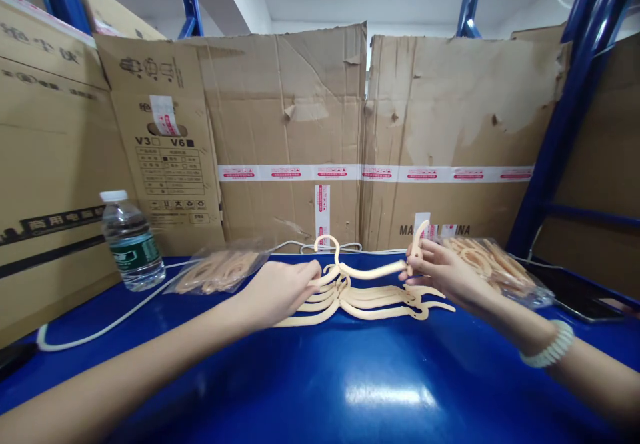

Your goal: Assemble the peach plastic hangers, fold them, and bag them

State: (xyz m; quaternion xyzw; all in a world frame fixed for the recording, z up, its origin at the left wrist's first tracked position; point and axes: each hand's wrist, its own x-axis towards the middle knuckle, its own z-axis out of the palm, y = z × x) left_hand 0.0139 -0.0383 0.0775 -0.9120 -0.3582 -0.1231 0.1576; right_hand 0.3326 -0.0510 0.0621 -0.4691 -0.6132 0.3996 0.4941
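Note:
A beige clothes hanger with an upright hook is held just above the blue tabletop. My left hand is closed around its left arm. At the far end of the right arm, the fingers of my right hand pinch a short curved beige piece. This piece points upward; I cannot tell whether it is joined to the arm. Beneath and in front lie several similar beige hangers, side by side, partly hidden by my left hand.
Clear bags of beige parts lie at left and right. A water bottle stands at left, near a white cable. A dark phone-like device lies at right. Cardboard walls the back.

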